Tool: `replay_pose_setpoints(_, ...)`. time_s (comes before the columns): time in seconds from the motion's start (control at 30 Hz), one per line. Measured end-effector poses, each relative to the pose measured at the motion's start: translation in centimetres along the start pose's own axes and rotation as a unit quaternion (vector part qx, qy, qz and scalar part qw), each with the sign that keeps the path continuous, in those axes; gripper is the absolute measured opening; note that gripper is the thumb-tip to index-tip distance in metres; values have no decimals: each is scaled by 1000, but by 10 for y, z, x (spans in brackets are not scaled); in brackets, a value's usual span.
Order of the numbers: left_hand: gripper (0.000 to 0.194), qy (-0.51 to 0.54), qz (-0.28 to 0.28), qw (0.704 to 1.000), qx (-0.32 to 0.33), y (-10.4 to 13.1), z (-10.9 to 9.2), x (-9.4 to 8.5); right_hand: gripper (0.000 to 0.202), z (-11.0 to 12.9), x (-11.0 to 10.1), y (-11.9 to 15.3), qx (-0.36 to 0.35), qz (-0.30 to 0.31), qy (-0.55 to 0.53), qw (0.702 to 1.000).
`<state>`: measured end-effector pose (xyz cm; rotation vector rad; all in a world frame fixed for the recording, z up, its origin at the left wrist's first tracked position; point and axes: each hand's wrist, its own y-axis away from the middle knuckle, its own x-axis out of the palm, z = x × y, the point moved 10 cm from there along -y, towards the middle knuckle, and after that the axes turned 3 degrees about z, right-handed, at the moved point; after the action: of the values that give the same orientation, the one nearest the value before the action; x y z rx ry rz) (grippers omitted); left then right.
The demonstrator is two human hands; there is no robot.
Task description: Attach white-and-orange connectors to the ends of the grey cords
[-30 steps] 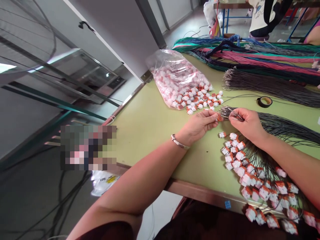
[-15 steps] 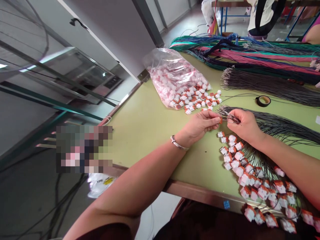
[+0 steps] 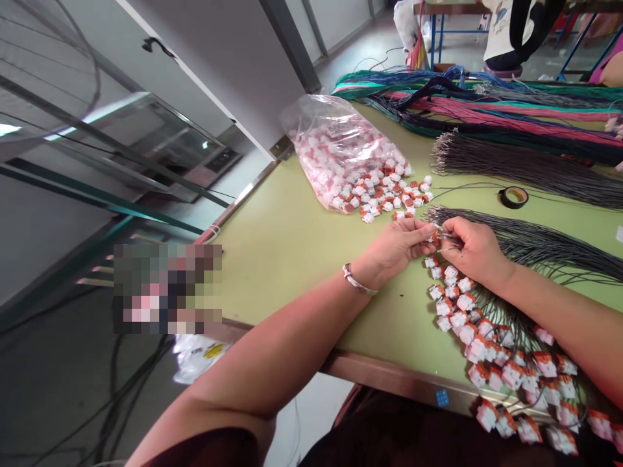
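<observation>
Between its thumb and fingers my left hand (image 3: 402, 246) pinches a small orange-and-white connector (image 3: 435, 237). My right hand (image 3: 474, 250) is closed on thin dark wires with metal tips, held right up against that connector; whether a tip is inside it I cannot tell. Under both hands runs a bundle of black wires (image 3: 545, 243), its bare ends toward the left. Many wired connectors (image 3: 460, 318) lie below my right hand, trailing over the table's front edge. Beyond my left hand, loose connectors (image 3: 384, 188) spill from a clear plastic bag (image 3: 335, 143).
A roll of black tape (image 3: 513, 196) lies right of the hands. Another dark wire bundle (image 3: 511, 165) and long pink, green and blue wires (image 3: 467, 104) stretch across the back of the green table (image 3: 287, 259). A person (image 3: 511, 32) sits at a farther table.
My left hand has moved slightly right, bringing the connector up to the wires in my right hand. My right hand has turned a little and its fingertips are now close to the left ones.
</observation>
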<state>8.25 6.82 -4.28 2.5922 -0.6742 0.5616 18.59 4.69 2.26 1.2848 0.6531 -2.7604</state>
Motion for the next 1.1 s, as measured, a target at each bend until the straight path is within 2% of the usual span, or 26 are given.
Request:
replay_pose_setpoints(0.17,24,-27,3,999,42,1,-9,2,8,-1,-1,-2,1,2,-48,999)
replay_pose_setpoints(0.3,26,-30,-5,999,33,2,-9,1,4,-4,-5,-4,8,-9,-100,995)
replay_pose_setpoints(0.7,26,-39,-19,999,30,-2,-4,0,8,-9,5,-5,45,22,-95,994)
replay_pose_setpoints(0.83,21,-116,-13,992,47,-1,-8,2,2,-12,2,-6,64,15,-140,988)
replay_pose_setpoints(0.93,12,-275,13,957,91,7,-14,16,8,-26,-5,-5,116,-26,-230,966)
replay_pose_setpoints(1.03,4,-422,98,891,139,21,-15,45,20,-43,-4,-2,178,-50,-317,930)
replay_pose_setpoints(1.1,10,-475,151,852,160,27,-16,56,22,-46,2,-2,190,-27,-346,918)
